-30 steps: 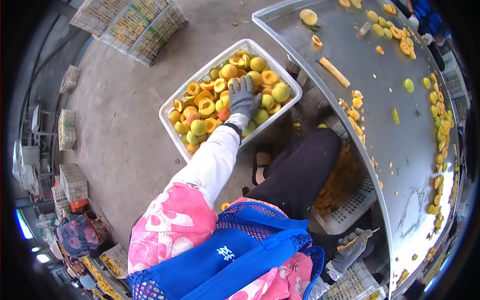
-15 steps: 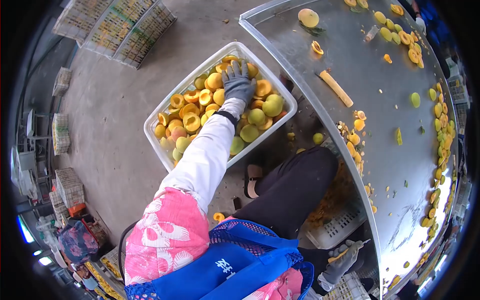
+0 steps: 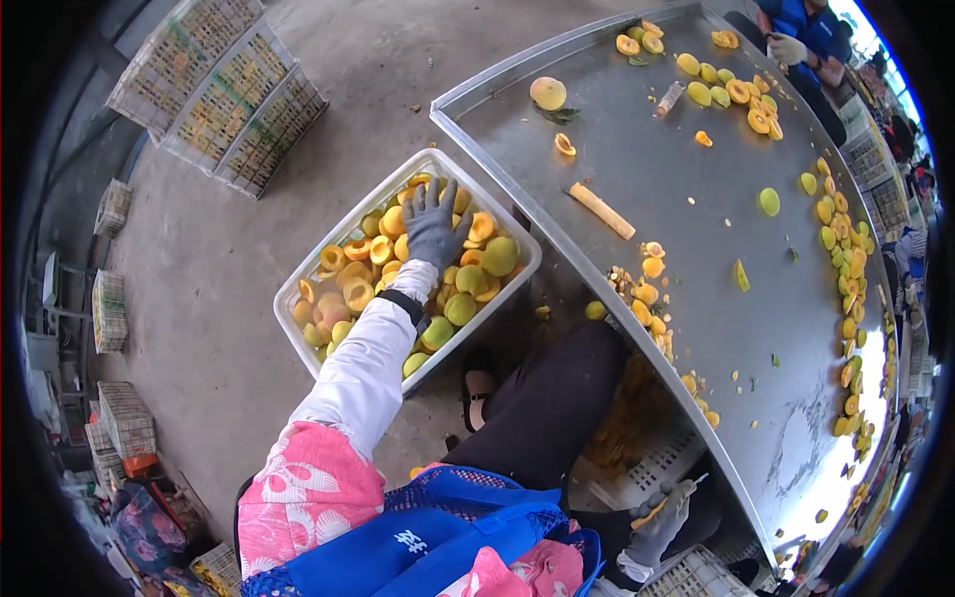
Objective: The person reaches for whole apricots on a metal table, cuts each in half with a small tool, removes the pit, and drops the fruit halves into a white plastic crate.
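Observation:
My left hand (image 3: 434,227), in a grey glove, lies with its fingers spread over peaches in a white plastic crate (image 3: 316,254). Pitted yellow peach halves (image 3: 358,294) and greener whole-looking peaches (image 3: 461,309) fill that crate, which stands beside the metal table. Low at the right, near my legs, my right hand (image 3: 661,527), also in a grey glove, is closed around a small knife (image 3: 699,480). Only its thin tip and an orange-yellow part between the fingers show, so its handle is mostly hidden.
The metal table (image 3: 696,289) has a raised rim and carries a wooden stick (image 3: 602,211), scattered pits and a row of peach halves (image 3: 852,298). Stacked crates (image 3: 224,95) stand at upper left. A co-worker's gloved hand (image 3: 789,49) is across the table.
The view has shifted, so the crate and table sit further left and more of the co-worker shows. My left hand stays on the peaches with its fingers spread; my right hand keeps its grip.

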`<action>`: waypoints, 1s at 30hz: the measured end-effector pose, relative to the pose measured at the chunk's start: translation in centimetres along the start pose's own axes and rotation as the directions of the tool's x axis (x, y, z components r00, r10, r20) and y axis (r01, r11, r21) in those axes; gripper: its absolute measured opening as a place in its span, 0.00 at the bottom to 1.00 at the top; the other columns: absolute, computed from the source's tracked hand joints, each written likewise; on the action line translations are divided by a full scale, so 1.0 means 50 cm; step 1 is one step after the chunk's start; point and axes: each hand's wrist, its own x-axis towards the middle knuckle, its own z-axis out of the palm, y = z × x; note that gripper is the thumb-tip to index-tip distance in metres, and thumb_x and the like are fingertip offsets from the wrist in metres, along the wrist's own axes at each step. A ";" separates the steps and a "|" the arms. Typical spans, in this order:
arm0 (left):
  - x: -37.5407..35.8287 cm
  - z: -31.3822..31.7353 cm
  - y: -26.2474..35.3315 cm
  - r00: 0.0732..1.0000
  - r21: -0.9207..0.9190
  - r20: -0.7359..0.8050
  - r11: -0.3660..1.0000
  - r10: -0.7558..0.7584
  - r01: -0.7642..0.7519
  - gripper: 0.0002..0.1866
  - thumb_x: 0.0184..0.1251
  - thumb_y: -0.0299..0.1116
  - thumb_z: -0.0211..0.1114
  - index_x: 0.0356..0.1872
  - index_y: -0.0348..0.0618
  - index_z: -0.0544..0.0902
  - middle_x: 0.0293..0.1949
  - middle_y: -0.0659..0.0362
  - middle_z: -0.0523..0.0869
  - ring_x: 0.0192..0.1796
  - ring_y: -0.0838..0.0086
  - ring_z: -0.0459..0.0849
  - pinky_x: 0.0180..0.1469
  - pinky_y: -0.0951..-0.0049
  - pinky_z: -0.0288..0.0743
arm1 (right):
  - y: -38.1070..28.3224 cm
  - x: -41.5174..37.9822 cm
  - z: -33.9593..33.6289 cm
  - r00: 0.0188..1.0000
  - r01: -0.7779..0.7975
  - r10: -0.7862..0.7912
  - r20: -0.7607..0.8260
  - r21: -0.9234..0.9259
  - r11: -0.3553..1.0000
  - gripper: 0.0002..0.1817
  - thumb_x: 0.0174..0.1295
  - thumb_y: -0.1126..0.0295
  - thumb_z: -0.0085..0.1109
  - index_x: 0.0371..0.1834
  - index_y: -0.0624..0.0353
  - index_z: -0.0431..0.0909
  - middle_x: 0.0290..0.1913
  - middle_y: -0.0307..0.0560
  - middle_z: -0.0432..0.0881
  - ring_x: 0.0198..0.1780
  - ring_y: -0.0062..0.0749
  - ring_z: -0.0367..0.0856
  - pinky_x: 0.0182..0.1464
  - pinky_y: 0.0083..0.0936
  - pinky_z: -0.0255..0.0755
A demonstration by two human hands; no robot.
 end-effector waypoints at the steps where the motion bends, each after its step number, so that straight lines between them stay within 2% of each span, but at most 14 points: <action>1: -0.030 0.003 -0.014 0.999 0.106 0.028 0.994 0.021 -0.024 0.41 0.63 0.59 0.57 0.74 0.49 0.61 0.74 0.47 0.61 0.76 0.51 0.55 0.76 0.47 0.39 | 0.006 0.000 0.002 1.000 0.005 -0.005 0.005 0.011 1.000 0.24 0.73 0.44 0.46 0.35 0.56 0.68 0.15 0.35 0.63 0.12 0.19 0.63 0.14 0.18 0.62; 3: -0.099 0.022 -0.042 0.995 0.309 0.089 0.949 0.034 -0.060 0.40 0.64 0.58 0.56 0.72 0.47 0.64 0.71 0.47 0.66 0.75 0.52 0.59 0.76 0.48 0.40 | -0.011 -0.004 0.011 1.000 0.006 -0.007 0.008 0.030 1.000 0.25 0.73 0.45 0.44 0.35 0.58 0.69 0.16 0.35 0.64 0.13 0.19 0.63 0.14 0.18 0.62; 6: -0.126 -0.003 -0.033 0.983 -0.005 -0.115 0.990 0.140 -0.141 0.37 0.64 0.55 0.58 0.70 0.45 0.67 0.69 0.50 0.69 0.73 0.56 0.63 0.75 0.53 0.47 | -0.014 -0.005 0.001 0.996 0.018 -0.014 0.087 -0.040 0.999 0.24 0.73 0.45 0.45 0.35 0.57 0.68 0.17 0.34 0.63 0.14 0.17 0.62 0.16 0.18 0.62; 9: -0.178 -0.085 -0.026 0.973 -0.080 -0.207 0.990 0.100 -0.119 0.29 0.67 0.48 0.59 0.65 0.43 0.72 0.65 0.48 0.74 0.70 0.52 0.66 0.73 0.56 0.55 | 0.005 0.014 -0.008 0.993 0.016 -0.023 0.114 0.057 0.998 0.24 0.73 0.44 0.46 0.36 0.56 0.68 0.18 0.32 0.61 0.16 0.15 0.59 0.18 0.16 0.61; 12: -0.285 -0.107 -0.109 0.960 0.129 -0.248 0.977 -0.132 0.167 0.30 0.67 0.50 0.58 0.66 0.45 0.71 0.67 0.47 0.72 0.72 0.51 0.64 0.74 0.53 0.49 | 0.002 0.003 -0.001 0.998 -0.004 0.004 0.067 -0.009 1.000 0.25 0.70 0.41 0.49 0.36 0.54 0.68 0.18 0.30 0.59 0.17 0.14 0.57 0.19 0.15 0.60; 13: -0.327 -0.097 -0.148 0.937 0.141 -0.191 0.936 -0.293 0.321 0.35 0.67 0.57 0.54 0.69 0.45 0.69 0.71 0.46 0.67 0.76 0.54 0.58 0.77 0.52 0.40 | 0.000 -0.002 0.000 0.997 0.001 -0.001 0.072 -0.013 1.000 0.25 0.70 0.41 0.49 0.36 0.54 0.68 0.18 0.30 0.59 0.17 0.14 0.57 0.19 0.15 0.60; 15: -0.428 -0.076 -0.212 0.938 0.403 -0.136 0.848 -0.318 0.346 0.39 0.68 0.60 0.50 0.73 0.45 0.64 0.74 0.48 0.63 0.78 0.55 0.54 0.77 0.52 0.36 | -0.004 -0.015 0.004 0.996 0.015 -0.011 0.092 -0.038 0.999 0.26 0.70 0.40 0.49 0.37 0.55 0.68 0.18 0.30 0.60 0.17 0.14 0.57 0.19 0.16 0.61; 16: -0.451 -0.064 -0.240 0.976 0.460 -0.079 0.861 -0.202 0.215 0.42 0.68 0.62 0.48 0.75 0.43 0.59 0.76 0.49 0.59 0.79 0.56 0.50 0.78 0.52 0.34 | -0.005 -0.024 0.011 0.995 0.020 -0.016 0.095 -0.040 0.999 0.26 0.70 0.40 0.49 0.37 0.55 0.68 0.18 0.30 0.60 0.17 0.14 0.57 0.19 0.16 0.61; 17: -0.450 -0.065 -0.243 0.974 0.460 -0.079 0.859 -0.213 0.225 0.42 0.68 0.62 0.48 0.75 0.43 0.59 0.76 0.49 0.59 0.79 0.56 0.50 0.78 0.52 0.34 | -0.007 -0.035 0.017 0.995 0.018 -0.016 0.094 -0.015 1.000 0.25 0.70 0.41 0.49 0.37 0.55 0.68 0.18 0.30 0.60 0.17 0.15 0.58 0.19 0.16 0.61; 21: -0.418 -0.075 -0.233 0.967 0.359 -0.013 0.901 -0.256 0.243 0.44 0.67 0.64 0.46 0.75 0.40 0.58 0.76 0.50 0.58 0.79 0.56 0.49 0.78 0.53 0.33 | 0.002 -0.074 0.008 0.987 0.087 -0.082 0.138 -0.034 0.996 0.24 0.71 0.44 0.48 0.38 0.56 0.68 0.18 0.31 0.61 0.17 0.15 0.58 0.20 0.16 0.61; 25: -0.371 -0.148 -0.257 0.937 0.258 0.187 0.935 -0.295 0.243 0.42 0.67 0.64 0.47 0.75 0.45 0.59 0.76 0.50 0.58 0.79 0.56 0.49 0.77 0.52 0.36 | 0.022 -0.110 -0.016 0.989 0.085 -0.086 0.118 0.018 0.996 0.24 0.71 0.43 0.48 0.36 0.56 0.68 0.19 0.32 0.61 0.17 0.15 0.58 0.20 0.16 0.61; 27: -0.351 -0.177 -0.257 0.862 0.074 0.357 0.931 -0.359 0.357 0.40 0.68 0.62 0.46 0.74 0.48 0.61 0.76 0.50 0.58 0.79 0.55 0.50 0.77 0.55 0.41 | 0.035 -0.125 -0.049 0.987 0.099 -0.103 0.121 0.039 0.994 0.26 0.70 0.42 0.47 0.36 0.57 0.69 0.19 0.32 0.61 0.17 0.15 0.59 0.20 0.16 0.61; 28: -0.359 -0.156 -0.299 0.925 -0.137 0.259 0.938 -0.277 0.319 0.36 0.69 0.59 0.48 0.72 0.51 0.64 0.74 0.49 0.62 0.76 0.53 0.58 0.75 0.59 0.52 | 0.031 -0.144 -0.056 0.990 0.097 -0.102 0.097 0.048 0.994 0.27 0.70 0.41 0.47 0.36 0.58 0.69 0.19 0.31 0.61 0.17 0.15 0.59 0.20 0.15 0.61; 30: -0.400 -0.188 -0.342 0.901 -0.163 0.359 0.934 -0.244 0.318 0.34 0.69 0.58 0.49 0.71 0.52 0.66 0.73 0.49 0.64 0.73 0.52 0.62 0.73 0.60 0.57 | 0.036 -0.165 -0.070 0.992 0.082 -0.085 0.089 0.042 0.996 0.28 0.69 0.40 0.49 0.38 0.59 0.70 0.20 0.31 0.61 0.17 0.15 0.59 0.20 0.15 0.60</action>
